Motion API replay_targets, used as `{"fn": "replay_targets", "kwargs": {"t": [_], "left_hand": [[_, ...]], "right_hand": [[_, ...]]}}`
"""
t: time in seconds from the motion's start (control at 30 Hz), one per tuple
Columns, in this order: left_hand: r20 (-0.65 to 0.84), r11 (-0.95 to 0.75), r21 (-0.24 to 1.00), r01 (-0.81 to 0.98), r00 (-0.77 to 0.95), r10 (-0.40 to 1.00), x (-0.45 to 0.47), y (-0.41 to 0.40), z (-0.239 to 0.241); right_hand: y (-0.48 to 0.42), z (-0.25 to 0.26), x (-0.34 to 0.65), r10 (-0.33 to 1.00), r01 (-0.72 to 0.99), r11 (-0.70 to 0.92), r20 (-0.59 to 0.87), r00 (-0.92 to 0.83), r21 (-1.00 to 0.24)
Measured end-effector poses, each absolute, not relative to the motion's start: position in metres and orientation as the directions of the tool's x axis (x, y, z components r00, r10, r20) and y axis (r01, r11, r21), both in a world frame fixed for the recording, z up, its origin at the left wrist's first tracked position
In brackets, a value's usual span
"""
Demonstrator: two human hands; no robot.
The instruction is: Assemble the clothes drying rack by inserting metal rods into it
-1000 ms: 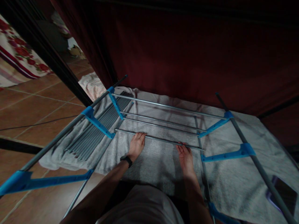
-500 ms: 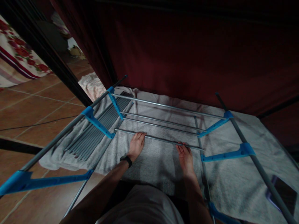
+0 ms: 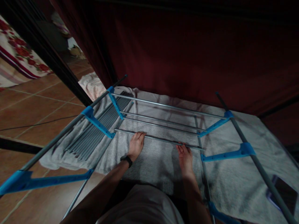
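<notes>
A grey metal tube [image 3: 161, 139] runs crosswise between the two sides of a rack frame with blue plastic brackets. My left hand [image 3: 136, 145], with a black band at the wrist, is closed around the tube left of its middle. Towards its right end, my right hand [image 3: 185, 155] grips the same tube with the fingertips. The tube's left end lies by the left blue bracket [image 3: 99, 123], its right end by the right blue bracket [image 3: 226, 154]. Whether either end is seated in a bracket, I cannot tell. Further back, several crossbars [image 3: 168, 106] span the frame.
A bundle of loose grey tubes [image 3: 93, 130] lies at the left on a grey blanket [image 3: 154, 168]. A phone [image 3: 283, 194] rests at the right, partly behind a side pole [image 3: 263, 174]. A dark red curtain [image 3: 187, 56] hangs behind. A thin cable [image 3: 39, 123] crosses the tiled floor.
Almost nothing differs. Both hands keep hold of the tube, which has shifted very slightly to the right at its right end.
</notes>
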State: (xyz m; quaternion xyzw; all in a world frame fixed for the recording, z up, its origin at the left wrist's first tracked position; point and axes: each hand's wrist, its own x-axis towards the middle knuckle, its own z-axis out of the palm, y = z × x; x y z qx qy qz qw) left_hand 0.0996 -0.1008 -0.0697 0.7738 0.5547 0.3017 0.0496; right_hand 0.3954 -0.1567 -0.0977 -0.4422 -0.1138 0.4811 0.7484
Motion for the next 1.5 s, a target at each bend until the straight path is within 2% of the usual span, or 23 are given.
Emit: {"fn": "replay_targets", "kwargs": {"t": [0.73, 1.07, 1.27, 1.5], "left_hand": [[0.447, -0.326, 0.456, 0.828, 0.104, 0.889, 0.099, -0.100, -0.069], [0.469, -0.126, 0.569, 0.813, -0.194, 0.862, 0.089, -0.091, -0.075], [0.478, -0.093, 0.649, 0.755, -0.310, 0.822, 0.068, -0.084, -0.073], [0.360, -0.014, 0.809, 0.588, -0.475, 0.803, 0.050, -0.077, -0.071]], "right_hand": [[-0.156, -0.092, 0.396, 0.799, -0.606, 0.142, -0.270, 0.537, -0.783], [-0.158, -0.091, 0.396, 0.815, -0.556, 0.161, -0.207, 0.541, -0.816], [-0.159, -0.087, 0.396, 0.802, -0.618, 0.168, -0.258, 0.538, -0.768], [-0.159, -0.088, 0.396, 0.810, -0.605, 0.172, -0.239, 0.536, -0.777]]}}
